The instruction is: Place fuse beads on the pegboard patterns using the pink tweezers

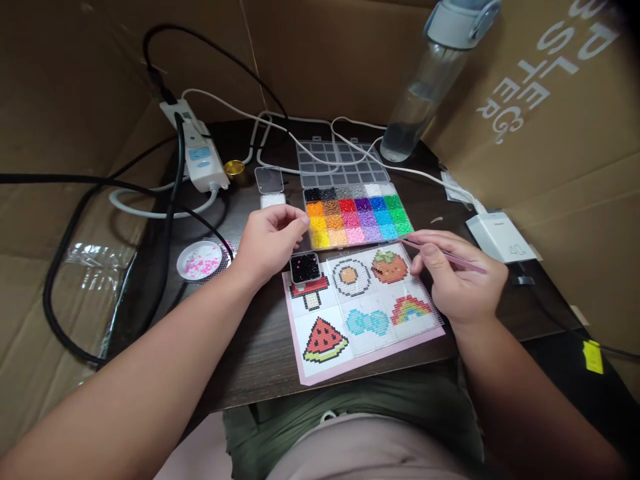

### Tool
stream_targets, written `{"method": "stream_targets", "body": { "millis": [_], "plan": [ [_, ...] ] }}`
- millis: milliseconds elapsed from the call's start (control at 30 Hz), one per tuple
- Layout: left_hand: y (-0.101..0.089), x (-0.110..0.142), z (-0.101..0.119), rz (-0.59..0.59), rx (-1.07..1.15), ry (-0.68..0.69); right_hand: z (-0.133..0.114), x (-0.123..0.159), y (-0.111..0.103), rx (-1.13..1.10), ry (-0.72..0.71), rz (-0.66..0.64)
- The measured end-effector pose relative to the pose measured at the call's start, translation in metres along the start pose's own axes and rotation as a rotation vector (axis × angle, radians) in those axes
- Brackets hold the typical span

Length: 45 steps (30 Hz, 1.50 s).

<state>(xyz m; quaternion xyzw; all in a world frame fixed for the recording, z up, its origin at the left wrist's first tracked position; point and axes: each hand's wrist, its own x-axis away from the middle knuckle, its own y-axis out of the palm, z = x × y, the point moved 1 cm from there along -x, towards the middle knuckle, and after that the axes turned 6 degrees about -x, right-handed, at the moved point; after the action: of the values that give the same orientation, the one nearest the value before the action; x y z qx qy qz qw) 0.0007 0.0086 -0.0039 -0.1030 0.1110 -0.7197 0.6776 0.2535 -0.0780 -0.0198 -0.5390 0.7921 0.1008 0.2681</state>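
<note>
The right hand (pixel 457 283) pinches thin pink tweezers (pixel 440 255) between thumb and closed fingers, tip pointing to ten o'clock toward the bead box (pixel 357 215). The left hand (pixel 270 241) rests half curled at nine o'clock of that box, fingertips bent near a small square tray of black beads (pixel 305 267); whether it grips anything I cannot tell. To do this well, keep the tweezers low and steady, and brace the wrist on the table (pixel 250 347). The clear pegboard (pixel 370 293) lies on a pink pattern sheet (pixel 320 370) at six o'clock of the box, bumpy and rigid, with pixel pictures of a watermelon and a rainbow. The beads look tiny, glossy and tubular.
</note>
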Motion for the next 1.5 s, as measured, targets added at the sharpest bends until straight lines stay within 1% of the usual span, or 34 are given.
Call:
{"method": "stream_targets", "body": {
  "millis": [167, 500, 800, 1033, 1133, 1300, 1400, 1500],
  "plan": [
    [0.0004, 0.0003, -0.0014, 0.003, 0.002, 0.001, 0.0019, -0.0017, 0.0001, -0.057, 0.04, 0.053],
    [0.0003, 0.0002, -0.0027, -0.009, 0.007, 0.015, 0.0073, -0.0008, -0.0009, -0.098, 0.056, 0.118],
    [0.0009, -0.0006, -0.0044, -0.01, 0.01, 0.03, -0.0009, 0.0018, 0.0029, -0.085, 0.049, 0.112],
    [0.0015, -0.0017, -0.0053, -0.012, 0.013, 0.052, 0.0019, 0.0008, 0.0017, -0.062, 0.062, 0.132],
    [0.0017, -0.0013, -0.0043, -0.009, 0.015, 0.045, 0.0023, 0.0, 0.0007, -0.043, 0.057, 0.115],
    [0.0017, -0.0006, -0.0036, -0.007, 0.022, 0.03, -0.0006, -0.0001, -0.0007, 0.005, 0.007, 0.052],
    [0.0017, -0.0004, -0.0039, -0.005, 0.02, 0.03, -0.0012, 0.001, -0.0007, 0.012, 0.03, 0.046],
    [0.0017, -0.0002, -0.0042, -0.007, 0.021, 0.024, -0.0005, 0.0021, -0.0003, 0.024, 0.075, 0.08]
  ]
}}
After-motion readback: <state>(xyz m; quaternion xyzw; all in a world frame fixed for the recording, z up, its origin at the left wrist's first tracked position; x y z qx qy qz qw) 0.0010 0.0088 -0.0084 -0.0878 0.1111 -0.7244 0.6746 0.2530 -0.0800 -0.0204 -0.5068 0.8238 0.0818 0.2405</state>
